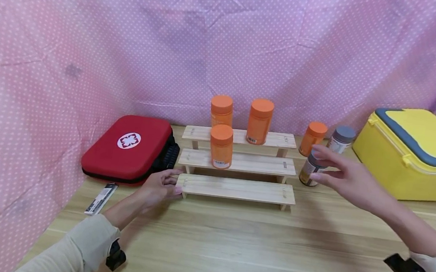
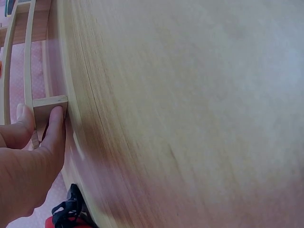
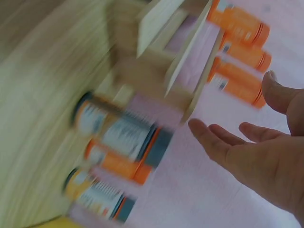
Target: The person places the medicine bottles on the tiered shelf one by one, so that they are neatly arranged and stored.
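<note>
A three-tier wooden step rack (image 1: pixel 236 189) stands in the middle of the table. At the left end of its lowest tier, my left hand (image 1: pixel 159 188) grips the rack; the left wrist view has the thumb on the board and a finger against the leg (image 2: pixel 51 102). Two orange jars, one left (image 1: pixel 221 115) and one right (image 1: pixel 260 123), stand on the top tier. Another orange jar (image 1: pixel 221 147) is on the middle tier. My right hand (image 1: pixel 344 179), fingers extended and holding nothing, partly overlaps a grey-capped bottle (image 1: pixel 310 172) right of the rack.
Behind that bottle stand a smaller orange jar (image 1: pixel 312 139) and a second grey-capped bottle (image 1: pixel 341 139). A yellow box (image 1: pixel 413 162) is at the right. To the left lie a red first-aid case (image 1: pixel 127 148) and a thin white packet (image 1: pixel 101 199). Pink dotted cloth (image 1: pixel 220 42) hangs behind.
</note>
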A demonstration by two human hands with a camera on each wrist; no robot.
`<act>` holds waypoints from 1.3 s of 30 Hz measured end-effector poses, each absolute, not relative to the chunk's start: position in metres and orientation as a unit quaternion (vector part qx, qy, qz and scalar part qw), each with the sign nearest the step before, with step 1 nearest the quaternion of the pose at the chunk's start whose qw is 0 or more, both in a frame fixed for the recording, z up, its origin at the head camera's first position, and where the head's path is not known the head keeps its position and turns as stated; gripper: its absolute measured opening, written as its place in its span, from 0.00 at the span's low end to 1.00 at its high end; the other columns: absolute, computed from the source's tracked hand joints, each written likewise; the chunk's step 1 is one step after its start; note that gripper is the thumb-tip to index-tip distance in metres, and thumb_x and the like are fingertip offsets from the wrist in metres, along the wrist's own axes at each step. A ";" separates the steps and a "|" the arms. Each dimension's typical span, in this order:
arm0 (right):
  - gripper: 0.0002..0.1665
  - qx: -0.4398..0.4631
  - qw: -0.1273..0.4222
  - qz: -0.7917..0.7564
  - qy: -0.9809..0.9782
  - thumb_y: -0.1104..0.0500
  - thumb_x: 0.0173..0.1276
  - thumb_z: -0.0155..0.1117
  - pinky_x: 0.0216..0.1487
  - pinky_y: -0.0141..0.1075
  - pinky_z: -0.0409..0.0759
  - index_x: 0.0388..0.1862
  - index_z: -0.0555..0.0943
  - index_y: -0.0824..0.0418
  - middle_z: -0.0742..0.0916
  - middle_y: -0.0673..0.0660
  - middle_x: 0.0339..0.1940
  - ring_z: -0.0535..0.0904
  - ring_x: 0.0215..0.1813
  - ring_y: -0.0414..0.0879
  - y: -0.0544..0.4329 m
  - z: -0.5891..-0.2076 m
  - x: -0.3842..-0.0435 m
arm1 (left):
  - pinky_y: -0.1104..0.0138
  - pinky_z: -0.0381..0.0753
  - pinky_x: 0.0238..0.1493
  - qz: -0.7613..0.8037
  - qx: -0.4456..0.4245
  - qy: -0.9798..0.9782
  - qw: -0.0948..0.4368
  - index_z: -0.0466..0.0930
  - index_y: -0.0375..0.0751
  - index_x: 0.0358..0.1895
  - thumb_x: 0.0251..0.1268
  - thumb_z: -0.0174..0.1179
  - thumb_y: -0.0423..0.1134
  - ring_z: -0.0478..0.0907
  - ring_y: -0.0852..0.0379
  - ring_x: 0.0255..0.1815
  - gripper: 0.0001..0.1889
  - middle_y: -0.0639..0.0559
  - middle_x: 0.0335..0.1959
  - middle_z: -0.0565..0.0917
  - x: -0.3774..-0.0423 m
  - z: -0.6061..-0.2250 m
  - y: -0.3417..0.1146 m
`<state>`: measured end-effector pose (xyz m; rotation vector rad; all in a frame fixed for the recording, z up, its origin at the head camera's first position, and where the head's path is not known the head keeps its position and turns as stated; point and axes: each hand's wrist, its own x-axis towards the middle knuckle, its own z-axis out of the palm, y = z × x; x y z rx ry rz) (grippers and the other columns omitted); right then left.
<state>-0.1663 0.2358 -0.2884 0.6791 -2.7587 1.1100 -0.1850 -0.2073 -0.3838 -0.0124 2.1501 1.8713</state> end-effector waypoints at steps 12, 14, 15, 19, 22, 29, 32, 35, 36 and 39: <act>0.45 0.121 0.044 0.330 -0.935 0.52 0.65 0.67 0.60 0.62 0.69 0.75 0.58 0.64 0.66 0.69 0.71 0.62 0.67 0.68 0.280 -0.294 -0.194 | 0.55 0.80 0.54 0.643 -0.006 0.752 0.147 0.61 0.27 0.67 0.61 0.55 0.18 0.79 0.54 0.44 0.29 0.31 0.53 0.76 -0.184 -0.383 -0.207; 0.47 0.119 0.029 0.325 -0.938 0.50 0.66 0.66 0.60 0.65 0.68 0.75 0.55 0.65 0.64 0.70 0.72 0.61 0.67 0.70 0.279 -0.296 -0.204 | 0.55 0.81 0.54 0.643 -0.007 0.751 0.147 0.62 0.27 0.67 0.61 0.55 0.18 0.79 0.54 0.44 0.29 0.31 0.53 0.76 -0.184 -0.383 -0.207; 0.48 0.118 0.019 0.320 -0.940 0.49 0.67 0.65 0.59 0.66 0.68 0.76 0.53 0.65 0.63 0.72 0.71 0.61 0.67 0.72 0.279 -0.298 -0.208 | 0.55 0.81 0.53 0.644 -0.007 0.751 0.147 0.62 0.27 0.67 0.61 0.55 0.18 0.79 0.54 0.44 0.29 0.31 0.53 0.76 -0.184 -0.383 -0.207; 0.49 0.117 -0.032 0.333 -0.935 0.47 0.69 0.62 0.60 0.66 0.67 0.76 0.49 0.68 0.63 0.76 0.70 0.60 0.67 0.74 0.278 -0.306 -0.222 | 0.56 0.81 0.53 0.649 -0.008 0.746 0.150 0.62 0.27 0.67 0.61 0.55 0.17 0.79 0.54 0.45 0.29 0.32 0.53 0.76 -0.184 -0.383 -0.207; 0.47 0.118 -0.060 0.352 -0.927 0.49 0.71 0.60 0.61 0.65 0.67 0.75 0.50 0.70 0.64 0.79 0.68 0.62 0.65 0.75 0.278 -0.314 -0.227 | 0.56 0.81 0.53 0.651 -0.008 0.743 0.151 0.62 0.27 0.67 0.62 0.54 0.17 0.79 0.54 0.45 0.28 0.32 0.54 0.75 -0.184 -0.382 -0.206; 0.35 0.146 -0.036 0.366 -0.918 0.54 0.74 0.56 0.57 0.58 0.76 0.71 0.60 0.72 0.73 0.74 0.60 0.71 0.58 0.70 0.275 -0.328 -0.229 | 0.56 0.81 0.53 0.651 -0.003 0.744 0.152 0.62 0.27 0.67 0.62 0.54 0.18 0.79 0.53 0.46 0.28 0.31 0.55 0.75 -0.183 -0.383 -0.207; 0.33 0.148 -0.015 0.360 -0.921 0.55 0.74 0.56 0.48 0.41 0.81 0.70 0.62 0.71 0.76 0.72 0.55 0.74 0.53 0.65 0.275 -0.332 -0.230 | 0.56 0.81 0.53 0.649 -0.008 0.745 0.153 0.63 0.28 0.67 0.62 0.55 0.18 0.79 0.53 0.46 0.28 0.31 0.55 0.75 -0.183 -0.382 -0.207; 0.31 0.147 0.002 0.353 -0.924 0.56 0.73 0.56 0.38 0.26 0.76 0.69 0.63 0.71 0.78 0.70 0.52 0.74 0.50 0.59 0.274 -0.335 -0.229 | 0.56 0.81 0.53 0.646 -0.013 0.747 0.154 0.63 0.30 0.67 0.62 0.55 0.18 0.79 0.53 0.46 0.29 0.32 0.55 0.75 -0.183 -0.382 -0.207; 0.31 0.148 0.004 0.354 -0.924 0.57 0.73 0.56 0.38 0.25 0.76 0.69 0.63 0.71 0.78 0.70 0.52 0.74 0.50 0.59 0.273 -0.335 -0.229 | 0.56 0.81 0.53 0.645 -0.016 0.748 0.154 0.63 0.30 0.67 0.62 0.55 0.18 0.79 0.53 0.46 0.29 0.32 0.55 0.75 -0.184 -0.382 -0.207; 0.31 0.145 0.004 0.356 -0.923 0.57 0.74 0.56 0.39 0.26 0.78 0.69 0.63 0.71 0.78 0.70 0.52 0.74 0.50 0.59 0.273 -0.335 -0.228 | 0.56 0.81 0.53 0.644 -0.017 0.749 0.153 0.63 0.31 0.67 0.62 0.55 0.18 0.79 0.53 0.46 0.29 0.32 0.55 0.76 -0.184 -0.382 -0.207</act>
